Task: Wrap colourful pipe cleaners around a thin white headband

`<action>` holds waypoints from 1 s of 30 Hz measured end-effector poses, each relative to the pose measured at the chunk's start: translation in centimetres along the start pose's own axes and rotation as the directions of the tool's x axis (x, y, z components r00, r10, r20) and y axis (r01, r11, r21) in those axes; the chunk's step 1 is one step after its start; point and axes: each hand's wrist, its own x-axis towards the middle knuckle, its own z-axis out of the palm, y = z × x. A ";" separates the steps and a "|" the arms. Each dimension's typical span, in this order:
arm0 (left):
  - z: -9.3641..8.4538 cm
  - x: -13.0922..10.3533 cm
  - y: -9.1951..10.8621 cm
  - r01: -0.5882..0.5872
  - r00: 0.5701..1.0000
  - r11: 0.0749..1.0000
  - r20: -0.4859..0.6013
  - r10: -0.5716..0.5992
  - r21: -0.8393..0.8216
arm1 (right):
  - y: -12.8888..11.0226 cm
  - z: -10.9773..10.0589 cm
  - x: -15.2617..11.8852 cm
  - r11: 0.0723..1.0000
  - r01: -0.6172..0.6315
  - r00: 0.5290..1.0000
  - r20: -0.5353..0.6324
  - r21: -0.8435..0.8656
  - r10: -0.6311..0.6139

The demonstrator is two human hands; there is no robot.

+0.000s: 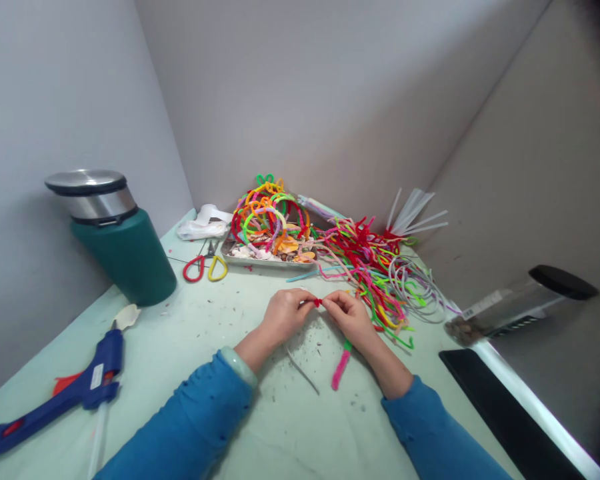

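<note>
Above the middle of the table, my left hand (pixel 283 315) and my right hand (pixel 352 319) meet, fingertips pinched around a small red piece of pipe cleaner (pixel 318 303). Most of that piece is hidden by the fingers. Under my right wrist lies a short pink pipe cleaner (pixel 340 371) with a green end. A thin grey wire or stem (pixel 303 371) lies on the table below my left hand. Just beyond the hands stands a metal tray (pixel 260 262) heaped with shells and colourful pipe cleaner loops (pixel 265 217).
Left: a green bottle (pixel 125 257), a blue glue gun (pixel 97 377) and scissors (pixel 205 265). Behind the tray's left end sits a white plastic bag (pixel 203 229). Right: tangled pipe cleaners (pixel 360 253), clear glue sticks (pixel 415 210), a tilted clear jar (pixel 510 310) and a black strip (pixel 505 413).
</note>
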 end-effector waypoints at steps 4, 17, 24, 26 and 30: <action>-0.2 0.0 0.4 0.004 1.000 1.000 0.005 -0.004 -0.024 | 0.1 0.0 0.0 1.000 0.008 1.000 0.000 -0.005 -0.008; -0.7 0.6 0.8 0.340 0.937 0.898 0.183 -0.298 -0.279 | -0.2 0.0 -0.1 1.000 0.012 1.000 0.012 0.014 -0.012; -0.7 0.6 1.2 0.391 0.917 0.867 0.209 -0.339 -0.309 | -0.3 0.1 -0.1 1.000 -0.006 1.000 -0.001 0.026 0.006; -0.7 0.6 1.2 0.304 0.951 0.918 0.140 -0.276 -0.256 | -0.4 0.1 -0.1 0.998 -0.022 1.000 -0.008 0.053 0.022; -0.7 0.4 1.1 0.155 0.984 0.978 -0.063 -0.165 -0.143 | -0.5 0.0 0.0 0.994 -0.042 0.999 -0.015 0.103 0.044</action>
